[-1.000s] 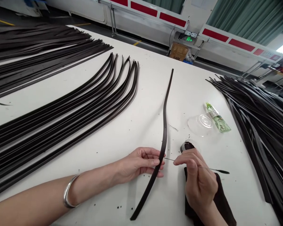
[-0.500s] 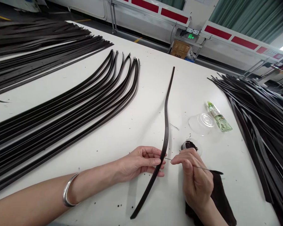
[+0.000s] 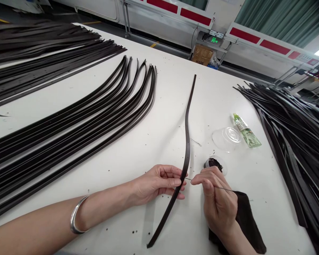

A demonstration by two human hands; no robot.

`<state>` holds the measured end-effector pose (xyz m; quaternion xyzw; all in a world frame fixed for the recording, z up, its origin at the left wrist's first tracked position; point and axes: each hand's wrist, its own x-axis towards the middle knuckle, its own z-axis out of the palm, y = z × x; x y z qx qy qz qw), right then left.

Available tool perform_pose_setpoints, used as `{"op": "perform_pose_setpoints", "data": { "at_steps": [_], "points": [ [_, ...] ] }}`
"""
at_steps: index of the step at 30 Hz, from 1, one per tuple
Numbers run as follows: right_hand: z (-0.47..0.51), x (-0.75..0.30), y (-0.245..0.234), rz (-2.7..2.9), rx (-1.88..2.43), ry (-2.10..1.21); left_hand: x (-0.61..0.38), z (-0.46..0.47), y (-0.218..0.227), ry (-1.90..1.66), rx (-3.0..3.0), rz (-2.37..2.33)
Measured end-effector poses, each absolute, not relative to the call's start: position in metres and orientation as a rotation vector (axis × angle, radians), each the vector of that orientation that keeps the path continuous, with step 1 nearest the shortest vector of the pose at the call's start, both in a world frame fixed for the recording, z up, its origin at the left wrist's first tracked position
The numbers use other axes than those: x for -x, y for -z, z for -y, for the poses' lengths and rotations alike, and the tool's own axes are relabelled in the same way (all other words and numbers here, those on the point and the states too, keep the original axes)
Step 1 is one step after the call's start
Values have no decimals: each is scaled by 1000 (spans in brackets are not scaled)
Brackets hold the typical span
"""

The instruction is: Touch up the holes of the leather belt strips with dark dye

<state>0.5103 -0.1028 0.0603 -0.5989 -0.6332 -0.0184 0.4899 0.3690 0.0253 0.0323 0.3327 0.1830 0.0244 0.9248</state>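
Observation:
A long dark leather strap [image 3: 186,141] with punched holes lies on the white table [image 3: 164,117], standing on its edge where I hold it. My left hand [image 3: 159,184] pinches the strap near its lower third, fingers closed on it. My right hand [image 3: 218,202] is closed on a thin wire-like tool [image 3: 223,189], whose tip touches the strap at my left fingertips. A small round pot of dark paste [image 3: 214,164] sits just above my right hand. Under my right wrist lies a dark cloth [image 3: 247,223].
Several dark straps [image 3: 77,124] are laid in a curved row at left, with a larger stack [image 3: 42,53] behind. Another heap of straps [image 3: 295,131] fills the right edge. A clear plastic lid [image 3: 227,138] and a green tube [image 3: 246,131] lie right of the strap.
My right hand has shifted slightly left toward the strap, so less of the tool's dark end shows over the cloth. The left hand and strap stay put.

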Motion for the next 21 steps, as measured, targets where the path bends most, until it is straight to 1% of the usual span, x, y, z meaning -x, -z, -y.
{"op": "perform_pose_setpoints", "data": {
  "at_steps": [4,9,21],
  "points": [
    [101,-509,-62,1566,1453,40,-370,-26,-35,-48,-690,-377],
    [100,-507,-61,1578,1449,117,-371,-26,-35,-43,-679,-386],
    [101,-506,-60,1565,1502,95,-371,-24,-35,-31,-688,-409]
  ]
}}
